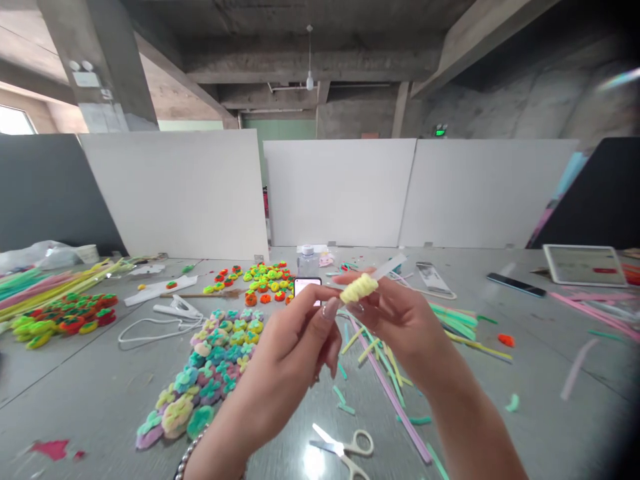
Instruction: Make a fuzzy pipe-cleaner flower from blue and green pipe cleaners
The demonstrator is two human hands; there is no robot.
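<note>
Both my hands are raised over the grey table point(90, 400). My right hand point(395, 317) pinches a pale yellow fuzzy pipe cleaner coil point(359, 288) wound round a clear stick point(393, 265) that juts up to the right. My left hand point(295, 343) is closed, with thumb and fingertip pinched at the stick's left end beside the coil. Below my hands, loose pipe cleaner strands point(385, 373) in purple, yellow and green lie on the table.
Pastel fuzzy flowers point(210, 373) lie in a patch at left of centre, red-and-green ones point(65, 320) far left, orange-yellow ones point(263, 280) further back. White scissors point(347, 448) lie near me. A phone point(306, 285), a tablet point(584, 264) and white partition boards point(340, 193) stand beyond.
</note>
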